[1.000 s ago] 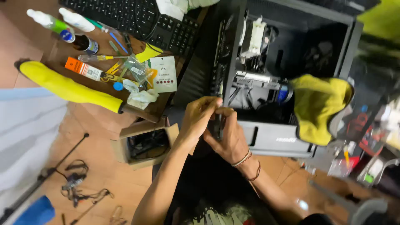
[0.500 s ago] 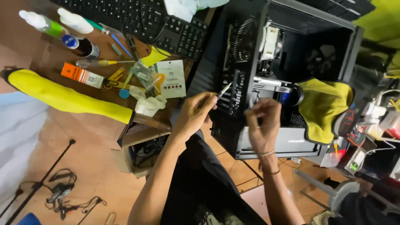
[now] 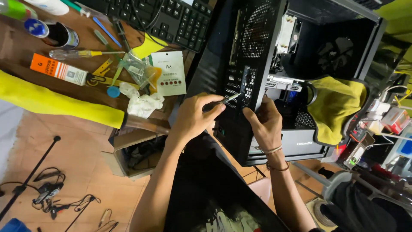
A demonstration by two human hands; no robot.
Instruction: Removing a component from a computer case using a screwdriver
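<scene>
Hands at work on the rear of a black PC case (image 3: pixel 223 86), seen from above w/ its side panel off. Left hand (image 3: pixel 195 118) is closed round a slim metal tool, prob. a screwdriver (image 3: pixel 230 98); thumb and forefinger pinch the handle, and the shaft points right toward the perforated slot covers on the back panel. Right hand (image 3: pixel 266 124) rests against the case's rear edge just right of the tool tip, fingers curled on the frame; can't tell if it grips anything small. Two thin bands circle the right wrist. Inside the case, a yellow cloth (image 3: pixel 337 107) drapes over the lower edge, near a graphics card (image 3: pixel 283 83). Black keyboard (image 3: pixel 171 19) lies behind-left on a wooden desk (image 3: pixel 17 51), along w/ an orange-labelled tube (image 3: pixel 58 69), a clear-handled screwdriver (image 3: pixel 79 53), a small white card (image 3: pixel 168 73) and crumpled white tissue (image 3: pixel 143 103). Open cardboard box (image 3: pixel 137 152) sits on the floor below the desk edge.
</scene>
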